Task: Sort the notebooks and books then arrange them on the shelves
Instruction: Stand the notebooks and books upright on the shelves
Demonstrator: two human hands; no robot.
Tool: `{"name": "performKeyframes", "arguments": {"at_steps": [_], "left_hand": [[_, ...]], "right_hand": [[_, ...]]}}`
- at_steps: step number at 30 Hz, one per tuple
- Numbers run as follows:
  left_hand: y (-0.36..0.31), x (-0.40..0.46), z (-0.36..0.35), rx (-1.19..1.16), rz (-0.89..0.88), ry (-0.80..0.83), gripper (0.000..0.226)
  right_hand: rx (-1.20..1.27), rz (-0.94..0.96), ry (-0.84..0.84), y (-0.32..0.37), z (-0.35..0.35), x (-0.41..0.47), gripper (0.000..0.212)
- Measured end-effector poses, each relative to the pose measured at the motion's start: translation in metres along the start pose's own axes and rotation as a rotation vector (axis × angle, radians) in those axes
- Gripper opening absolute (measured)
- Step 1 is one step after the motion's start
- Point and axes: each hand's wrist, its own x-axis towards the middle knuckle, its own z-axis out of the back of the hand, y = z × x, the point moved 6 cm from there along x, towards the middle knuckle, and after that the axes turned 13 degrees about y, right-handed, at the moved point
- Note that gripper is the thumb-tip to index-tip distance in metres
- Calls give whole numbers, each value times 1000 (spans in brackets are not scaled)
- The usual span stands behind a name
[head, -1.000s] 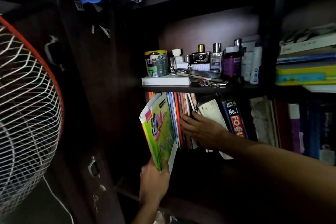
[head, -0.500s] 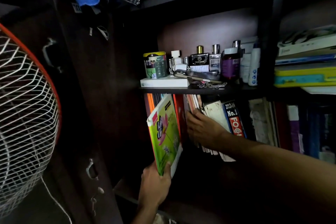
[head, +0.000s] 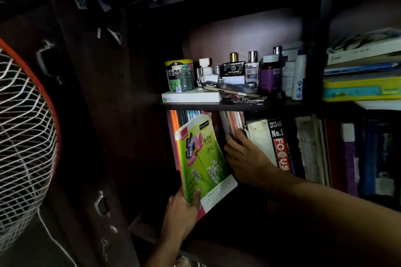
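Your left hand (head: 181, 212) is nearest, low in the head view, its fingers and thumb curled round the bottom corner of the green notebook (head: 202, 159) (the one with a pink flower and butterfly on the cover). You hold the notebook upright and tilted, its top edge already in among the books of the lower shelf. Just to the right of that hand and a little farther in, your right hand (head: 246, 158) lies with its fingers fairly straight, pressing against the leaning books (head: 233, 123), with a dark gap between them and the notebook. Beyond the fingertips of the right hand stands a worn white book (head: 260, 138), and just right of it a black spine lettered "FOCUS" (head: 281, 145). Left of the notebook, upright orange and blue spines (head: 184, 116) fill the shelf's end. Above both hands runs the shelf board (head: 230, 105), carrying a flat white box (head: 192, 96), a printed tin (head: 179, 75), a phone (head: 232, 90) and a row of perfume bottles (head: 243, 67). Farther right of the right hand, a stack of books lying flat (head: 362, 76) sits in the next compartment. Well to the left of the left hand is a fan grille (head: 23, 136) with an orange rim.
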Motion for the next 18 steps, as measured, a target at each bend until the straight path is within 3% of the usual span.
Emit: {"name": "performKeyframes", "arguments": {"at_steps": [7,11,15,18], "left_hand": [[-12,-6,-2,23,-51,33,45],[-3,16,-8,103,-113,9,79],[-17,44,-18,182,-181,-2,54],[-26,58,-24,227,-184,-30,56]], "right_hand": [[598,-328,-47,57,4,-5,67],[860,-508,-19,75,-17,-5,72],[929,-520,-59,73,-23,0,73],[970,-486,-116,73,-21,4,73]]}}
